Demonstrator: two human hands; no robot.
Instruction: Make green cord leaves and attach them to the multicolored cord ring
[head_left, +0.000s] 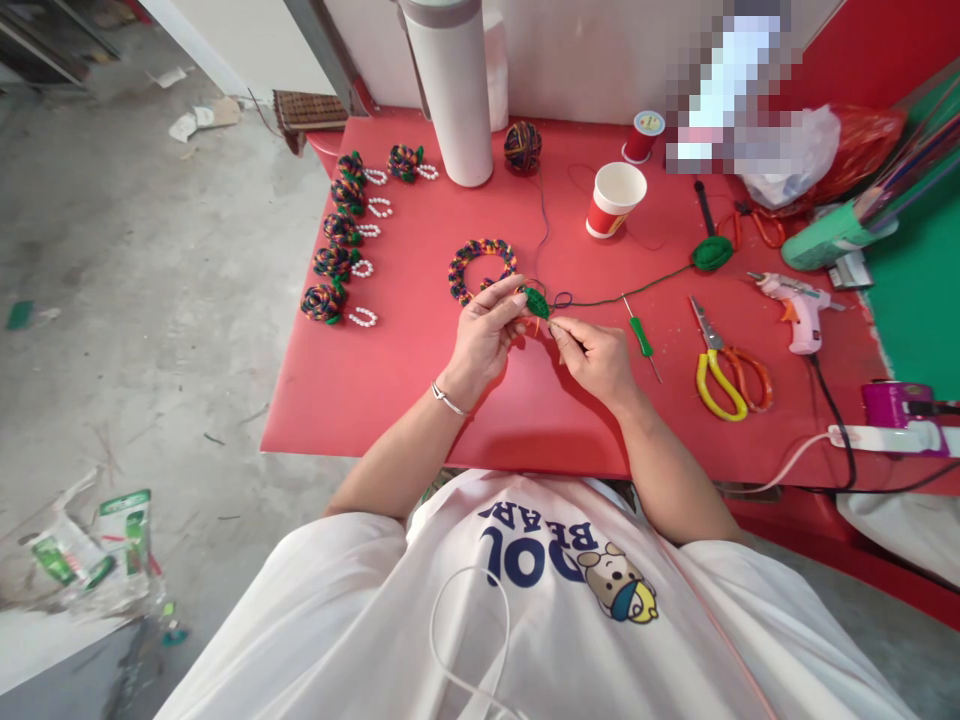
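Between the fingertips of my left hand (487,335) is a small green crocheted leaf (535,301). My right hand (596,358) is closed in a pinch at the leaf's lower right end; what lies between its fingertips is too small to make out. Green yarn (615,301) runs from near the leaf to a green yarn ball (712,254). Just beyond my left hand lies a multicoloured crocheted ring (459,268), partly hidden by the fingers. A crochet hook with a green handle (641,337) rests right of my right hand.
Crocheted flowers (323,302) with white bead loops line the left of the red table (360,400). A tall bottle (454,95), multicoloured yarn ball (523,148) and paper cup (616,198) stand farther back. Scissors (720,375), a pink glue gun (801,312) and a power strip (892,438) are right.
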